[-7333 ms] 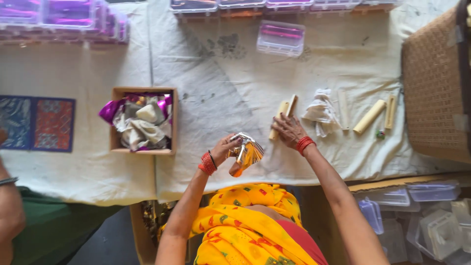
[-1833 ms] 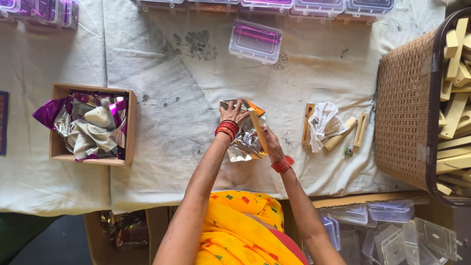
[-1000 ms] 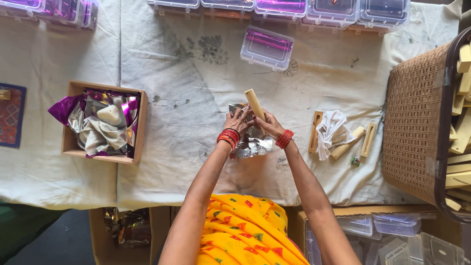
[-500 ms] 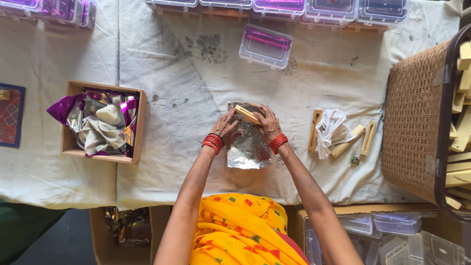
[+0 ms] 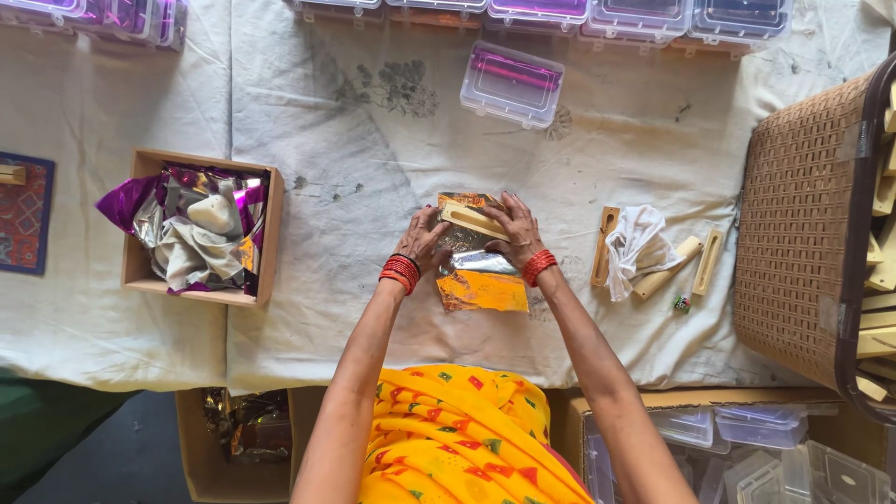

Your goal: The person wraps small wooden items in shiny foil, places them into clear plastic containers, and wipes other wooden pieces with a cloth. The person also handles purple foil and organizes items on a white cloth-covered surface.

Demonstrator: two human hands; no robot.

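Note:
A shiny silver and gold foil sheet lies flat on the white cloth in front of me. A pale wooden stick rests across its far end. My left hand presses the sheet's left side and touches the stick's left end. My right hand presses down on the stick's right end and the sheet under it. Both wrists carry red bangles.
A cardboard box of crumpled foil sheets sits at left. Wooden pieces, a white rag and a small bead lie at right. A brown woven basket of wooden parts stands far right. Clear plastic boxes line the back.
The foil sheet has been laid flat on the cloth and the wooden stick, earlier held upright, now lies across the sheet's far end under both hands.

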